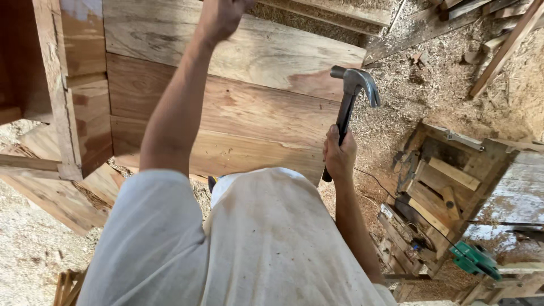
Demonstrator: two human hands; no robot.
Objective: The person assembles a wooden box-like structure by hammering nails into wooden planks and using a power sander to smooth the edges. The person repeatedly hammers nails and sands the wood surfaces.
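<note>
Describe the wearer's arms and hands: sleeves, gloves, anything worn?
Both arms are bare below the shoulder. The left hand and right hand wear no gloves; no watch, band or ring shows. The garment is a pale off-white shirt with short sleeves, creased and smudged with brownish stains.

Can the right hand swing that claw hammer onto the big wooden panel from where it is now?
Probably yes. The right hand grips the black-handled steel claw hammer right at the edge of the large wooden plank panel, with nothing between them; the left hand is up at the panel's top.

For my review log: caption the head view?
Right hand grips a claw hammer; left hand reaches over wooden planks.
</note>
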